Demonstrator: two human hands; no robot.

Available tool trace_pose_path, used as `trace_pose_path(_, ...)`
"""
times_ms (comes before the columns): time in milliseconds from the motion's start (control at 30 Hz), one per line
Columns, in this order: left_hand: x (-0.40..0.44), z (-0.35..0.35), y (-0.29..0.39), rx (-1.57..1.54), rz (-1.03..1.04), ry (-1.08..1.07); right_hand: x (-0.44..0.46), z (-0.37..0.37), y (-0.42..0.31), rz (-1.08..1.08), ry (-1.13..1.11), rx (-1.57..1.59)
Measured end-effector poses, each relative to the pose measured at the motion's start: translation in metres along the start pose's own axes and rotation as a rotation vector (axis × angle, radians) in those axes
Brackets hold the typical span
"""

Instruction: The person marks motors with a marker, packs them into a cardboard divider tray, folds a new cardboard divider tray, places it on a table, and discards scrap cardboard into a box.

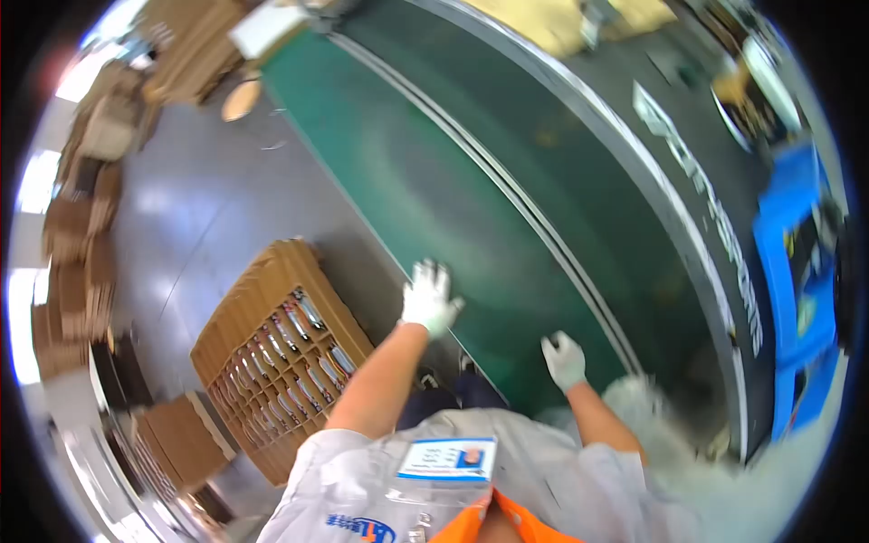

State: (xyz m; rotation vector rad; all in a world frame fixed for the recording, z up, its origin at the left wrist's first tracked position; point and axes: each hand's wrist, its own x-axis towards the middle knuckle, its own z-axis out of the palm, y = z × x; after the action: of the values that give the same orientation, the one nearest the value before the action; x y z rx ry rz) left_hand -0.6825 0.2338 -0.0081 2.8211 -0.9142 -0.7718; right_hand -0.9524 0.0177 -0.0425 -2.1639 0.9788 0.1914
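- From my end, the green table (471, 213) runs diagonally from upper left toward lower right, directly beneath both hands.
- I have the left hand (430, 299) palm down at its near edge, arm stretched forward, white-gloved fingers spread; contact is hard to confirm.
- The right hand (565, 361) sits farther right over the green, elbow bent, gloved fingers curled in; a dark spot shows at their tips, and I can't tell whether they grip anything.
- A metal rail (494, 169) crosses beyond both hands.
- On the grey shirt (534, 452) I get a blue-bordered badge (445, 460) with a small photo, its print too small to read, and a blue logo (362, 528) I can't make out reliably.
- Left of the table, a divided carton (235, 299) holds rows of slender items (281, 330).
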Motion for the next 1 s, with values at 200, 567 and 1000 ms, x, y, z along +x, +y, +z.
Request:
trace_pose_path(200, -0.013, -0.013, 0.001, -0.036, -0.042, -0.073, 0.026, -0.028, 0.010, 0.035, -0.354, 0.088)
trace_pose_path(567, -0.018, -0.011, -0.014, -0.114, 0.005, -0.046, -0.117, -0.082, 0.018, -0.088, -0.223, -0.764)
trace_pose_path(1000, -0.104, 0.101, -0.303, -0.737, -0.551, 0.082, 0.079, 0.019, -0.190, -0.263, -0.250, -0.272)
